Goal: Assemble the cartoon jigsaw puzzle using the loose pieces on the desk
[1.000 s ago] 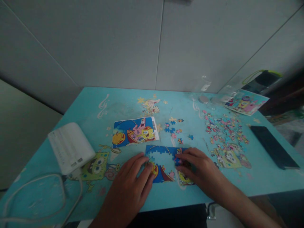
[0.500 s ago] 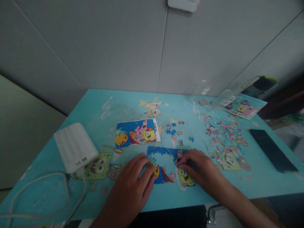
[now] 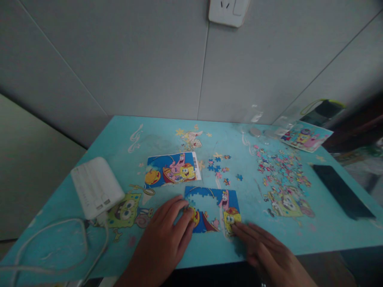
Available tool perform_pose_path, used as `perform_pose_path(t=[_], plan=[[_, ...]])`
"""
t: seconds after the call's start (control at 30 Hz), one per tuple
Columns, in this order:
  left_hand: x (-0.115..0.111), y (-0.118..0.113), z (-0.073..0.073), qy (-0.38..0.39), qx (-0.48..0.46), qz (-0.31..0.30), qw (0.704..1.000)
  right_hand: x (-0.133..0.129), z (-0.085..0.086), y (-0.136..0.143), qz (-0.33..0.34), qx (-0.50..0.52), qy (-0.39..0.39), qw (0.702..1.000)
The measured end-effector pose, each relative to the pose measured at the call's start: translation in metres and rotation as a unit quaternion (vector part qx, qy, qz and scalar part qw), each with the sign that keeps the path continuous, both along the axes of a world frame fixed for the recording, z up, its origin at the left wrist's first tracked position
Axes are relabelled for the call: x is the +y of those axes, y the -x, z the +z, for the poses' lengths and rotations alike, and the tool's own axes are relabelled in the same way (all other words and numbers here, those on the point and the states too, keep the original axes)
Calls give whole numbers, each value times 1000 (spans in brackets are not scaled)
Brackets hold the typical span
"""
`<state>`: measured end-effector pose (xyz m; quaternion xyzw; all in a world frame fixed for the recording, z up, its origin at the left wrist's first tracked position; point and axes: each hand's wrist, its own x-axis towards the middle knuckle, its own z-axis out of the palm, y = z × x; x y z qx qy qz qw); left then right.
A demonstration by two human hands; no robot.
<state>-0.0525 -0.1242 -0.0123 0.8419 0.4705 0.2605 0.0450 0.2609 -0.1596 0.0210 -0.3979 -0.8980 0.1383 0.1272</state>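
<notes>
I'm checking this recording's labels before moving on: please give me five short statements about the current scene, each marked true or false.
1. The person's left hand rests at the left edge of the partly assembled, mostly blue jigsaw. True.
2. The jigsaw is complete. False: there is a gap in its middle.
3. The white, boxy device lies left of the jigsaw. True.
4. Nothing is plugged into the device. False: a white cable is.
5. The rectangular, blue printed card lies beyond the jigsaw. True.
</notes>
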Motion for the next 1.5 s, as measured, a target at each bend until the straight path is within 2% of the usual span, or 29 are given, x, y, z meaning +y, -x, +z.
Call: perform_pose_path(t=[0.23, 0.53, 0.63, 0.83, 0.97, 1.17, 1.5], plan=[[0, -1, 0, 17, 5, 0, 1000, 6, -9, -3, 12, -28, -21, 999], [-1, -2, -1, 9, 16, 2, 1000, 8, -19, -6, -19, -9, 3, 1000], [-1, -2, -1, 1, 12, 3, 1000, 12, -18, -3, -26, 5, 1, 1000], [2, -2, -2, -3, 4, -4, 1000, 12, -9, -9, 33, 37, 11, 999], [3, -1, -2, -3, 4, -5, 1000, 3, -6, -14, 30, 24, 8, 999], [5, -2, -2, -18, 0, -3, 1000, -9, -6, -6, 10, 34, -18, 999], [9, -3, -4, -55, -10, -1, 998, -6, -9, -4, -2, 50, -59, 997]])
